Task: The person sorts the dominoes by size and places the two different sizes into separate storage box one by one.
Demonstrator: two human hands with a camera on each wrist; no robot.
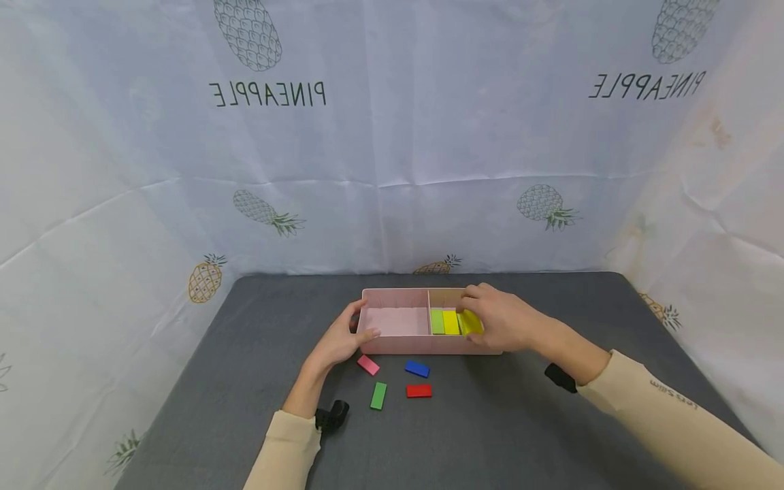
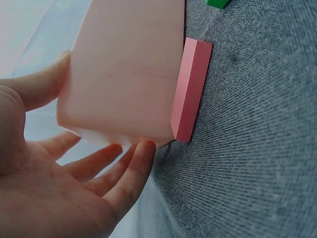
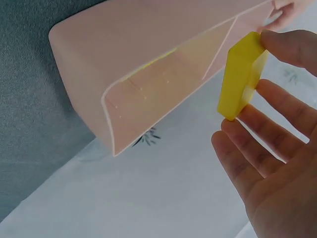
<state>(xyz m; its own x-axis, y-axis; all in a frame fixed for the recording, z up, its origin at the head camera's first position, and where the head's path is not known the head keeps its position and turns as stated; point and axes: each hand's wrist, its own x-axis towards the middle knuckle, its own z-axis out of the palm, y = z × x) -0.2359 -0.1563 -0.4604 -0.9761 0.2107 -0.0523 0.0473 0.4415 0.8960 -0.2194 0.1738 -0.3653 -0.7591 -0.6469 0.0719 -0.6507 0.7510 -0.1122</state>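
Observation:
A pink two-compartment box (image 1: 392,346) stands on the dark table. My left hand (image 1: 343,337) grips its left end, thumb on the near side and fingers round the end wall; the left wrist view shows this hand (image 2: 74,168) on the box (image 2: 124,74). Over the right compartment, my right hand (image 1: 505,318) pinches a yellow block (image 1: 470,322). In the right wrist view this block (image 3: 240,79) is between thumb and fingertips of the hand (image 3: 282,183), above the rim of the box (image 3: 79,59). Light green (image 1: 437,321) and yellow (image 1: 450,322) pieces lie inside the right compartment.
On the dark table (image 1: 245,408) in front of the box lie a pink block (image 1: 369,365), a blue block (image 1: 417,369), a green block (image 1: 378,396) and a red block (image 1: 419,390). A pineapple-print cloth (image 1: 380,136) hangs behind and at both sides.

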